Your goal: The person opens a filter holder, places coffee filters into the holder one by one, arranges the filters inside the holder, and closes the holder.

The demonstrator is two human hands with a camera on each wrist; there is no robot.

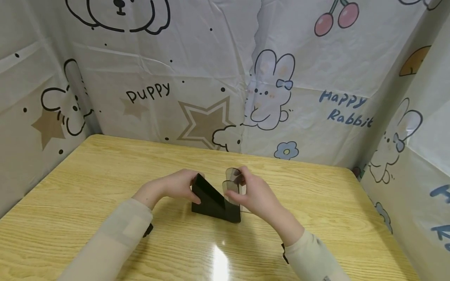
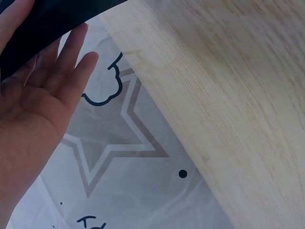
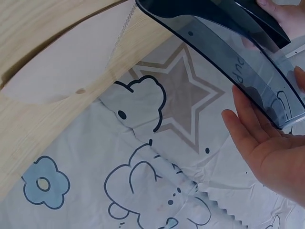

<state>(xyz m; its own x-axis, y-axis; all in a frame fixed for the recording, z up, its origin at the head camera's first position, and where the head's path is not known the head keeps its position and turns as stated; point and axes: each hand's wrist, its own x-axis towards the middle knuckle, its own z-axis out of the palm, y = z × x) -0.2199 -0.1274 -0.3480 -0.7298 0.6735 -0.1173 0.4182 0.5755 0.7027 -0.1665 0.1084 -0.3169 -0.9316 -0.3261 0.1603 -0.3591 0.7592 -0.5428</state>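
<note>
A black wedge-shaped piece (image 1: 211,202), tall at its left end and sloping down to the right, is near the middle of the table. My left hand (image 1: 179,185) grips its tall end, thumb in front; in the left wrist view those fingers (image 2: 71,52) lie behind the black piece. At the low end is a smoky see-through piece (image 1: 230,189) with two rounded panels. My right hand (image 1: 256,191) holds it between thumb and fingers. Seen from the right wrist, that see-through piece (image 3: 214,52) has dark edges and overlaps the black piece (image 3: 259,21). Its exact kind is unclear.
The wood-patterned table (image 1: 105,175) meets a hanging cloth printed with cartoon animals (image 1: 211,78) at its back, with more cloth (image 1: 415,148) on the right side. In the right wrist view a pale leaf-shaped patch (image 3: 76,62) shows over the table; its nature is unclear.
</note>
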